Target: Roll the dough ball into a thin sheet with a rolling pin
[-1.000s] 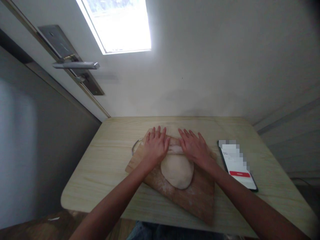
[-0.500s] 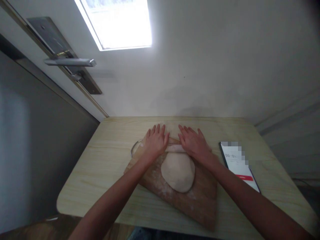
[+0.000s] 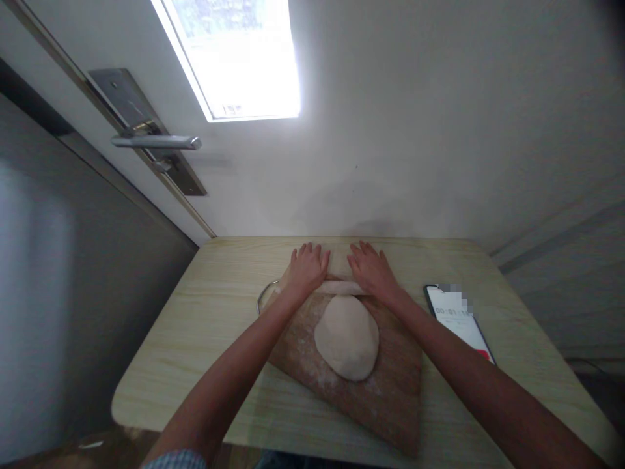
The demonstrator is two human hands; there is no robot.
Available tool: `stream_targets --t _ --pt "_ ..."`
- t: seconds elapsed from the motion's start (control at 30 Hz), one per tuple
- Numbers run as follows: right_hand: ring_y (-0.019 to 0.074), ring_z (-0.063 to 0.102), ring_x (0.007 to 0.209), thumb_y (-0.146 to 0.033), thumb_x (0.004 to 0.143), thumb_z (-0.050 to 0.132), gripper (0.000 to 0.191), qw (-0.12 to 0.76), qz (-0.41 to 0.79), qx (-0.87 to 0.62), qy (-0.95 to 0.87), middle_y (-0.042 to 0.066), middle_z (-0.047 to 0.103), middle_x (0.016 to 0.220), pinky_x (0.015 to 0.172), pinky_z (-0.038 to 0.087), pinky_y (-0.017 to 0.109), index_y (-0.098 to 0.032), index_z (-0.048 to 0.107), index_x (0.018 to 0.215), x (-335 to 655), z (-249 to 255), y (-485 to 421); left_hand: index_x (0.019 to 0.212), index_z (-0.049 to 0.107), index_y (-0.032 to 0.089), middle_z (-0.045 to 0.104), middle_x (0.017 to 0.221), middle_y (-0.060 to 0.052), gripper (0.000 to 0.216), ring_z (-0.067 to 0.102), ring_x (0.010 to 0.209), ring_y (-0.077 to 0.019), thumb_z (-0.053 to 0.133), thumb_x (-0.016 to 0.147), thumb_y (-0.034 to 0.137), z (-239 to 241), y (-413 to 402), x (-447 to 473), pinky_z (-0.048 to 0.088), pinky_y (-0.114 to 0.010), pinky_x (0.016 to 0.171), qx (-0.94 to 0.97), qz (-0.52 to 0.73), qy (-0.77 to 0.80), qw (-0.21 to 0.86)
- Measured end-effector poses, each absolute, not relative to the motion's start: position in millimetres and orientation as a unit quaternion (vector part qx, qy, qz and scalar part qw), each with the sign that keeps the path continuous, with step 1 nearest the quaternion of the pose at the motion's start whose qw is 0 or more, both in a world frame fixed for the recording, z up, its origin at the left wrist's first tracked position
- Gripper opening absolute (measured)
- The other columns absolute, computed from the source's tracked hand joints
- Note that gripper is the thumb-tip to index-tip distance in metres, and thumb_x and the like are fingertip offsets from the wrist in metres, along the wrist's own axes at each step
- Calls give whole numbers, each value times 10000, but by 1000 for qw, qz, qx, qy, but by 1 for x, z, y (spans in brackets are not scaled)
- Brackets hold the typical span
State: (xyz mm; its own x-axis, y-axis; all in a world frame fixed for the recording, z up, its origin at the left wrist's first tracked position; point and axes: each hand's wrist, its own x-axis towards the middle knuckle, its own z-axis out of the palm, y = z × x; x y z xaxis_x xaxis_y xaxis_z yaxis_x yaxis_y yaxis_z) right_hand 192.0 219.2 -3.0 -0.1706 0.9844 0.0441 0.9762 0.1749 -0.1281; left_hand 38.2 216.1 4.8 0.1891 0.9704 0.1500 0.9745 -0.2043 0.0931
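Two grips are in view, one left grip (image 3: pixel 309 270) and one right grip (image 3: pixel 374 271), at the ends of two bare forearms. Between them is one rolling pin (image 3: pixel 340 287), and there is one flat round of dough (image 3: pixel 347 339). One cutting board (image 3: pixel 390 400) carries one metal loop handle (image 3: pixel 260 297). There is one bench (image 3: pixel 195 312) and one phone (image 3: pixel 456 319). One door (image 3: pixel 390 104) has one lever (image 3: pixel 156 141), one lock plate (image 3: pixel 122 94) and one window (image 3: pixel 249 78). One checked sleeve (image 3: pixel 176 460) shows.

Roundish pale dough (image 3: pixel 347 339) lies flattened on a board (image 3: pixel 390 404), touching or nearly touching the rolling pin (image 3: pixel 339 287).
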Motion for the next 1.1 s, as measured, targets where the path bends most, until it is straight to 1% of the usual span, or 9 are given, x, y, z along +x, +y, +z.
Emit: stream_targets --t 0.2,0.37,0.47,0.53,0.6,0.67,0.77,0.9,1.1 --pt "244 318 1209 -360 869 228 471 62 2 -633 -772 143 390 1305 958 243 432 -132 415 1236 189 5 181 1187 428 151 489 1208 -117 468 406 1146 -224 165 889 398 2 181 36 288 -405 943 -763 -85 -639 39" --pt "222 388 1164 -331 877 212 447 71 5 -602 -796 100 489 1231 972 234 437 -166 430 1230 191 9 125 1268 346 173 385 1313 -111 480 303 1227 -233 210 877 417 2 125 31 229 -431 989 -782 -76 -615 69" --pt "201 369 1182 -304 874 218 443 95 12 -576 -812 87 458 1263 976 264 388 -150 440 1225 199 9 101 1291 306 128 301 1361 -121 533 216 1267 -236 224 866 439 4 99 29 193 -432 1014 -792 -71 -600 84" --pt "175 395 1163 -285 873 215 443 107 27 -559 -822 75 461 1262 970 290 350 -141 432 1231 204 9 97 1287 302 75 289 1362 -140 575 196 1273 -237 221 862 454 6 92 29 185 -421 1023 -796 -67 -595 84" --pt "166 422 1141 -283 873 211 444 100 41 -553 -826 68 470 1255 970 297 349 -147 417 1242 208 9 101 1271 322 40 320 1343 -156 592 221 1265 -238 213 863 455 7 94 28 198 -406 1022 -801 -55 -592 72" --pt "175 394 1167 -294 875 210 447 81 46 -559 -824 72 441 1278 980 279 375 -162 383 1266 208 9 111 1259 341 36 352 1324 -159 585 252 1253 -237 202 867 448 7 102 29 218 -396 1015 -806 -47 -586 61" --pt "192 286 1236 -294 875 218 451 54 37 -574 -816 91 361 1331 996 235 410 -175 334 1295 205 11 128 1276 331 92 357 1327 -137 556 268 1247 -233 204 869 448 4 120 30 237 -396 1002 -807 -52 -585 63" --pt "222 241 1254 -290 866 251 451 31 22 -591 -806 116 320 1350 997 204 445 -183 332 1297 200 13 152 1297 307 186 360 1333 -96 515 245 1257 -236 206 869 453 0 146 31 212 -417 1007 -806 -60 -584 72" --pt "232 223 1260 -323 873 215 471 41 17 -603 -797 132 302 1357 985 193 485 -171 296 1311 199 0 196 1320 252 202 288 1370 -105 560 200 1270 -258 194 853 505 -3 191 33 212 -457 994 -798 -65 -596 61"
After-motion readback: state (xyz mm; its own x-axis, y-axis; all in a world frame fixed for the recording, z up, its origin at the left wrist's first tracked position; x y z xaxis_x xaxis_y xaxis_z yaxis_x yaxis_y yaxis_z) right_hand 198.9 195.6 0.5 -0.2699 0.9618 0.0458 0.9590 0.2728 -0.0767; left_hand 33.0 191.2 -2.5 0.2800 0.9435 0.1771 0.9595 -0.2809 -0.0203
